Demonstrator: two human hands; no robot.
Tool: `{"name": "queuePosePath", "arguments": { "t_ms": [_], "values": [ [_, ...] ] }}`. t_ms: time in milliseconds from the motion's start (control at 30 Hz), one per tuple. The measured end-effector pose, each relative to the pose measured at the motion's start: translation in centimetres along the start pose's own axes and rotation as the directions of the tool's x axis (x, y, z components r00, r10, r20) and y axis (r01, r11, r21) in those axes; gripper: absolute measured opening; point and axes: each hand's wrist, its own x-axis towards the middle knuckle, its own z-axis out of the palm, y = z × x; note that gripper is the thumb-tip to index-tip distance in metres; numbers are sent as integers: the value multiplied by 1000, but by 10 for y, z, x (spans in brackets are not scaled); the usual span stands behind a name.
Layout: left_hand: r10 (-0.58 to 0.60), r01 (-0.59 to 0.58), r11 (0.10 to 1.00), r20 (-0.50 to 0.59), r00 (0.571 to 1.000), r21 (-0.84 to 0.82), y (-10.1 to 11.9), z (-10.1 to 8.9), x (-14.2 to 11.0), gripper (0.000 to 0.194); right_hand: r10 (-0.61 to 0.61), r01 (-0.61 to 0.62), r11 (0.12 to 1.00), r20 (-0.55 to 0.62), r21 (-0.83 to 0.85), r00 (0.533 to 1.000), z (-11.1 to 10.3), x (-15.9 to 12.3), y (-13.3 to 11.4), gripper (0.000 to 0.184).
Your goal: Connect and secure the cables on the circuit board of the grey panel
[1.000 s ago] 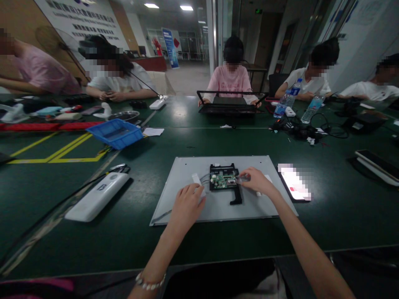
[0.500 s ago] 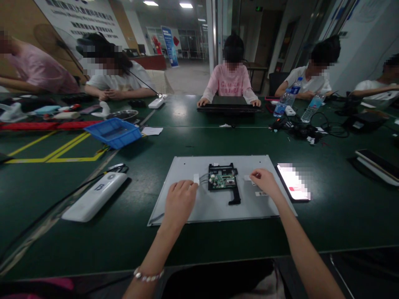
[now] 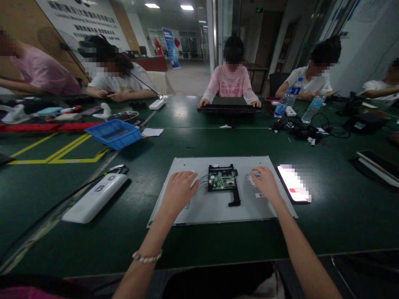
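Observation:
A flat grey panel point(image 3: 215, 211) lies on the green table in front of me. On its middle sits a black plastic frame point(image 3: 235, 197) carrying a green circuit board point(image 3: 222, 181), with thin grey cables point(image 3: 203, 179) leaving its left side. My left hand point(image 3: 181, 187) is over the panel's left part, fingers stretched and thumb apart, close to the cables. Over the right part hovers my right hand point(image 3: 266, 180), its curved fingers parted, near a small white label point(image 3: 251, 179). I see nothing held in either hand; whether they touch the panel is unclear.
Right of the panel lies a lit phone point(image 3: 293, 185). A white power bank point(image 3: 96, 197) with cables and a blue tray point(image 3: 115, 135) are to the left. Bottles point(image 3: 313, 108) and tangled cables point(image 3: 299, 128) stand farther right. Several people sit across the table.
My right hand's pinched fingers have parted. My left hand has turned and spread its thumb, and the white label beside it is now mostly covered. The panel and board stay put.

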Motion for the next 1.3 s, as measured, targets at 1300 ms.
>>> {"name": "queuePosePath", "arguments": {
  "t_ms": [1300],
  "values": [
    [431,-422,887,6,903,-186,61,24,103,28,-4,10,998,-80,63,997,4,5,-2,28]
  ]
}}
